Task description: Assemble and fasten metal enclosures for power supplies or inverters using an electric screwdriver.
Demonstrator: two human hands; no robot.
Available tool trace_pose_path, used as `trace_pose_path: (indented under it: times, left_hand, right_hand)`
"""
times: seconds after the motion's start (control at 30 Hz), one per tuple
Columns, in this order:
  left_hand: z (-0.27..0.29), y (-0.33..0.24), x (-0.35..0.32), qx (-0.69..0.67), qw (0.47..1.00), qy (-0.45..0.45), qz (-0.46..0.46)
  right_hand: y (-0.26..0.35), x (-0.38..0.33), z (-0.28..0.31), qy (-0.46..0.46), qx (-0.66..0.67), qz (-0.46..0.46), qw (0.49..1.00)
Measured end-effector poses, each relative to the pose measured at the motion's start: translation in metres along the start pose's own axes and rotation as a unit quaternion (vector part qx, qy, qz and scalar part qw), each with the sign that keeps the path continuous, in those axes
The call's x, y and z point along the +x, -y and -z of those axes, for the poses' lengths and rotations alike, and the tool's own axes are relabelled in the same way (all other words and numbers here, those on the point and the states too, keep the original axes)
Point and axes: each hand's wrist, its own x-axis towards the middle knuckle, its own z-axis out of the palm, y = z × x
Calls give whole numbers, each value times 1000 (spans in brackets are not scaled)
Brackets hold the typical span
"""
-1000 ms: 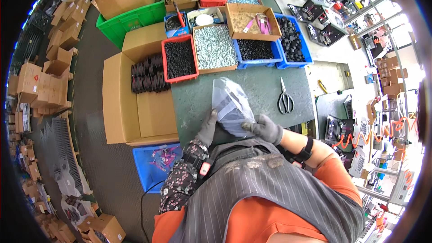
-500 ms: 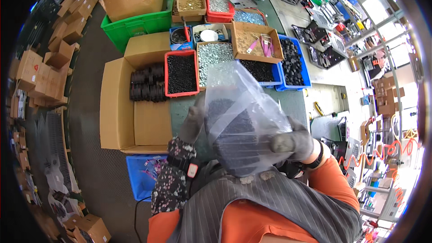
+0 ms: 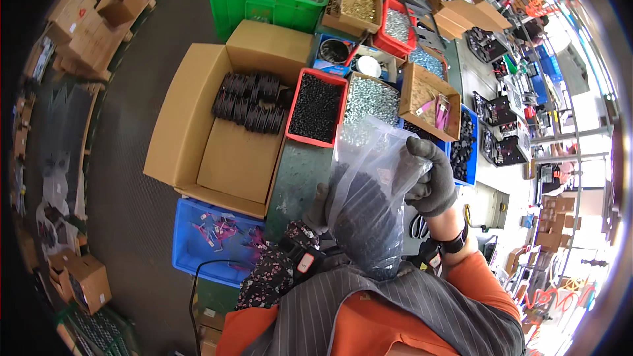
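A clear plastic bag filled with dark, ribbed-looking pieces is held upright close to my body, above the bench edge. My right hand, in a grey glove, pinches the bag's upper right side between thumb and fingers. At the bag's left side is my left hand, also gloved; its fingers are mostly hidden behind the bag. Left of the bag stands an open cardboard box with rows of dark round parts in its far end. Beyond the bag lies a red bin of small black pieces.
Beside the red bin are a tray of silvery fasteners, a cardboard tray with pink-handled tools and a blue bin of black knobs. A blue bin sits at the near left. A green crate stands behind.
The view has swung to the left. My right hand has moved up the bag's side to its upper edge, and the bag now hangs more upright.
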Motion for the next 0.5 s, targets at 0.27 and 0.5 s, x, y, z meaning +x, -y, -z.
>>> trace_pose_path:
  times: [0.27, 0.5]
  left_hand:
    - [49, 4, 4, -38, 999, -22, -23]
    - [60, 5, 19, -73, 996, -54, 11]
  right_hand:
    - [22, 69, 9, -9, -14, -65, 998]
    - [34, 110, 12, 22, -11, -90, 996]
